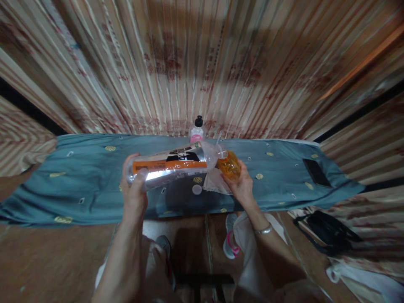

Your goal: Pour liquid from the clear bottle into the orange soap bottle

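Note:
My left hand (135, 185) is wrapped round the base of a large clear plastic bottle (170, 162) with an orange and black label. The bottle lies tilted nearly level, its neck pointing right. My right hand (241, 181) grips a small amber transparent cup (229, 165), whose mouth meets the bottle's neck. Whether liquid is flowing between them I cannot tell. Below the neck, a whitish cloth or bag (216, 182) lies on the table, with a round white cap (197, 190) beside it. Behind the large bottle stands a smaller bottle (197, 134) with a black top and pink label.
A blue-green patterned cloth (88, 176) covers the narrow table. A dark phone-like slab (316, 172) lies at its right end. Striped curtains (195, 63) hang behind. On the floor at right are a black bag (331, 231) and a white bag (362, 277).

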Available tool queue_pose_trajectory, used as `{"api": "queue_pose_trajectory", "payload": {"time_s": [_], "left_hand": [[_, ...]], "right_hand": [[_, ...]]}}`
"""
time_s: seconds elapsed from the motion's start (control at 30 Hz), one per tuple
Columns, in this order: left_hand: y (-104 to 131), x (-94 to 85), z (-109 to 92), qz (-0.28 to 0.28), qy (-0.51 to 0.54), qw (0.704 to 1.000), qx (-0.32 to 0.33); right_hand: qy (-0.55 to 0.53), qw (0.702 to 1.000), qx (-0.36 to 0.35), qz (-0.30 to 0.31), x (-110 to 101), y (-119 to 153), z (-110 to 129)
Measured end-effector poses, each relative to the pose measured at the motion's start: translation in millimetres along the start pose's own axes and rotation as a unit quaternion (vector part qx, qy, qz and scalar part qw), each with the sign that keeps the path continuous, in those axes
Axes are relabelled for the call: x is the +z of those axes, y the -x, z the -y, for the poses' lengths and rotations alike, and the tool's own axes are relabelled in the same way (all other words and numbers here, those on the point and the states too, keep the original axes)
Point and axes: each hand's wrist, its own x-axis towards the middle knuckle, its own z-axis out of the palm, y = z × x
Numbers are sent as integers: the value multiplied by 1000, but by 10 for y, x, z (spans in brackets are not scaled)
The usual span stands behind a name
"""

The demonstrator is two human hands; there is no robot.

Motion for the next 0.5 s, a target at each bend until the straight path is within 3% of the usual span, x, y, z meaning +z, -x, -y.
{"api": "queue_pose_trajectory", "payload": {"time_s": [0.5], "left_hand": [[-6, 5, -8, 2, -4, 1000, -2]], "right_hand": [[-2, 1000, -20, -3, 0, 8, -30]]}}
